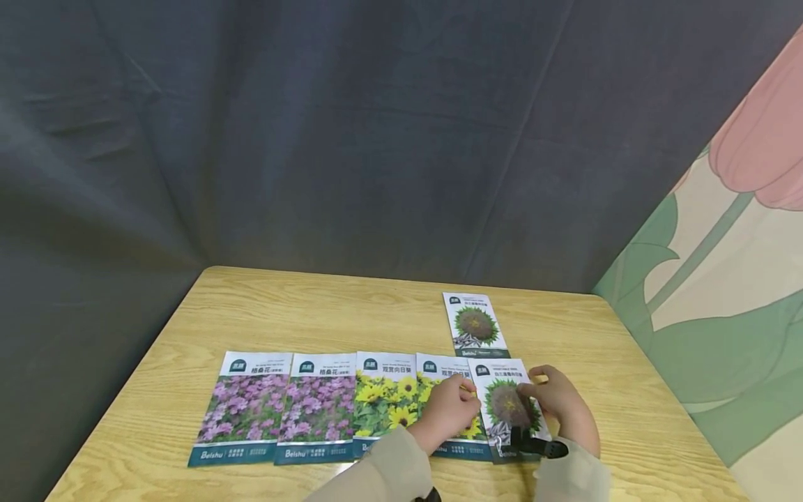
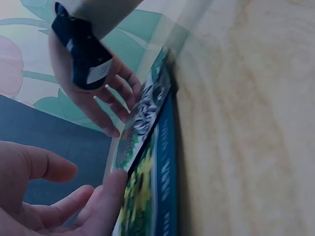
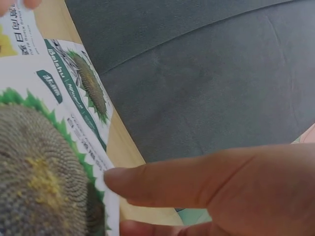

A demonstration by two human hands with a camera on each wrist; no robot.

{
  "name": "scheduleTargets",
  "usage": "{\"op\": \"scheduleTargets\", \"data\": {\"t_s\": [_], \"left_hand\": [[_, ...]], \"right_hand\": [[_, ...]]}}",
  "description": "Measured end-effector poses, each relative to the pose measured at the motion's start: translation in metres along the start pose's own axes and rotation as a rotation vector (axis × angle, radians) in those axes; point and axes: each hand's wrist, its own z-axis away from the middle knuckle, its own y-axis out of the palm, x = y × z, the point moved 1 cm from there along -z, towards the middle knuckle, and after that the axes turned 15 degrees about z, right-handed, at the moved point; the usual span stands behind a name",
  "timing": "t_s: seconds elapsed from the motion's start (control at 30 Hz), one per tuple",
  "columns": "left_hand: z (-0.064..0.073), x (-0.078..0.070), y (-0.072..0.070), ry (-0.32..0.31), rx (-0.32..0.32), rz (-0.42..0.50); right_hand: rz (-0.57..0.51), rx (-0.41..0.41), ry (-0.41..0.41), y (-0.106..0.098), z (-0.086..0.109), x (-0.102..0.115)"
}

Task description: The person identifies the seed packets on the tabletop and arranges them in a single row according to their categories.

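Note:
A seed packet with a large sunflower head lies at the right end of a row. Its left edge overlaps a yellow-flower seed packet. My right hand is at its right edge, a fingertip touching the edge in the right wrist view. My left hand is over the yellow-flower packet, fingers loosely bent near the overlap. In the left wrist view, one left fingertip appears to touch the packets there. A matching sunflower packet lies behind the row's right end.
The row continues left with another yellow-flower packet and two purple-flower packets. All lie on a wood-grain table. A dark curtain stands behind it, and a flower-painted wall is at the right.

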Motion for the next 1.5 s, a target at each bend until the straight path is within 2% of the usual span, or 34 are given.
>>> {"op": "scheduleTargets", "data": {"t_s": [0.13, 0.23, 0.43, 0.63, 0.87, 1.03, 1.3, 1.5], "left_hand": [[-0.003, -0.009, -0.006, 0.046, -0.014, -0.09], [-0.009, -0.013, -0.008, 0.067, -0.026, -0.1], [-0.022, -0.016, -0.016, 0.073, -0.036, -0.053], [-0.037, -0.018, -0.026, 0.072, -0.072, 0.016], [-0.045, -0.011, -0.037, 0.023, -0.112, 0.101], [-0.055, -0.011, -0.044, 0.048, -0.139, 0.129], [-0.072, -0.014, -0.051, 0.043, -0.176, 0.12], [-0.082, -0.015, -0.046, -0.018, -0.157, 0.138]], "right_hand": [[0.043, -0.036, -0.009, 0.0, -0.003, 0.003], [0.073, -0.072, -0.024, 0.001, -0.004, 0.006], [0.081, -0.173, -0.075, 0.007, -0.01, 0.014], [0.073, -0.227, -0.069, 0.017, -0.019, 0.022], [0.098, -0.203, -0.025, 0.025, -0.026, 0.022], [0.141, -0.203, -0.018, 0.026, -0.033, 0.024], [0.194, -0.151, -0.066, 0.017, -0.046, 0.035], [0.266, -0.128, -0.09, 0.011, -0.065, 0.04]]}}
